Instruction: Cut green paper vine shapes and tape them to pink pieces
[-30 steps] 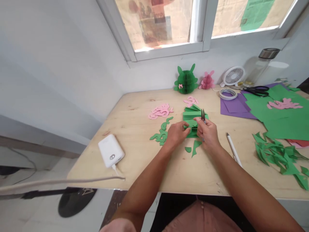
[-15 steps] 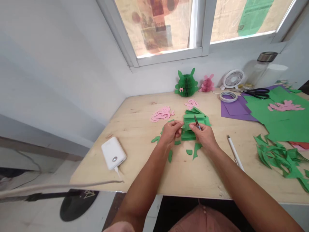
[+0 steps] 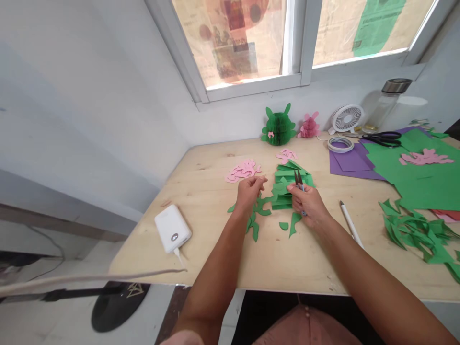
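Observation:
My right hand (image 3: 308, 203) is closed around a small pair of scissors (image 3: 299, 178), whose blades point away from me and stand slightly apart. A small green paper piece (image 3: 282, 186) is at its thumb tip; whether it is pinched there I cannot tell. Under and behind that hand lies a stack of folded green paper (image 3: 295, 167). To the left, my left hand (image 3: 248, 192) hovers with loosely bent fingers slightly apart and nothing visible in them. Green paper cut-outs (image 3: 264, 206) lie beneath and beside it. Pink paper cut-outs (image 3: 244, 170) rest just beyond.
Green scraps (image 3: 413, 232), a white pen (image 3: 350, 223), green sheets (image 3: 420, 187) and purple sheets (image 3: 350, 163) lie rightward. Tape (image 3: 340, 144), black scissors (image 3: 383, 139), a fan (image 3: 347, 119) and a bottle (image 3: 383, 108) are behind. Paper figures (image 3: 278, 128) stand near the wall. A power bank (image 3: 172, 227) lies left.
My left hand has drawn back leftward from the green paper, and its pinch has loosened. My right hand has shifted slightly right, turning the small scissors more upright with the blades parted.

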`<state>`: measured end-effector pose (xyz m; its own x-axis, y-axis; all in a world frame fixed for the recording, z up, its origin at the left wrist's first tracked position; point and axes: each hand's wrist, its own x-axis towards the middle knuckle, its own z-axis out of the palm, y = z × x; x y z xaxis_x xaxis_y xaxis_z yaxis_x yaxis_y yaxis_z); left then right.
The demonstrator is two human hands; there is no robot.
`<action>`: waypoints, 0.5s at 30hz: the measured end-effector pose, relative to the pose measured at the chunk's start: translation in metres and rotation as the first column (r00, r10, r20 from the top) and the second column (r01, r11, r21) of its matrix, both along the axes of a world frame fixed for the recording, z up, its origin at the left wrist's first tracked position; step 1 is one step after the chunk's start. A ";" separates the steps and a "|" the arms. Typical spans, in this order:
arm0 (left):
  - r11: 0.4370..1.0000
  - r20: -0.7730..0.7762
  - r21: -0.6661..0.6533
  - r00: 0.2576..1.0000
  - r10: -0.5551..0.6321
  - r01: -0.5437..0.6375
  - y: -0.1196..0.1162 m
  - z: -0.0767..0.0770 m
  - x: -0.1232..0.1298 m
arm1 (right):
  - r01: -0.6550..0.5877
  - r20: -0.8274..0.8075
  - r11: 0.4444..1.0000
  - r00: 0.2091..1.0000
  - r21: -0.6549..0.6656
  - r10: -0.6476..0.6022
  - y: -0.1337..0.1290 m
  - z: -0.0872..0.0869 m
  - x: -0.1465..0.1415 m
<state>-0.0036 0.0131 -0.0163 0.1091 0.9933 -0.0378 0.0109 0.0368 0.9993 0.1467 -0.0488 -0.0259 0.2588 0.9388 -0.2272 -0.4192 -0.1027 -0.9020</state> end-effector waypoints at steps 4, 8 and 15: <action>0.983 -0.054 -0.062 0.983 -0.177 0.173 0.000 -0.001 -0.002 | -0.014 -0.055 1.000 0.998 0.022 0.015 -0.001 0.002 0.001; 0.951 -0.030 -0.140 0.958 -0.284 0.277 -0.001 -0.004 -0.002 | -0.002 -0.077 0.999 0.997 0.041 0.005 -0.001 0.002 0.002; 0.861 -0.101 -0.169 0.860 -0.499 0.480 -0.002 0.000 -0.007 | 0.023 -0.081 0.998 0.997 0.060 -0.019 0.000 0.001 0.003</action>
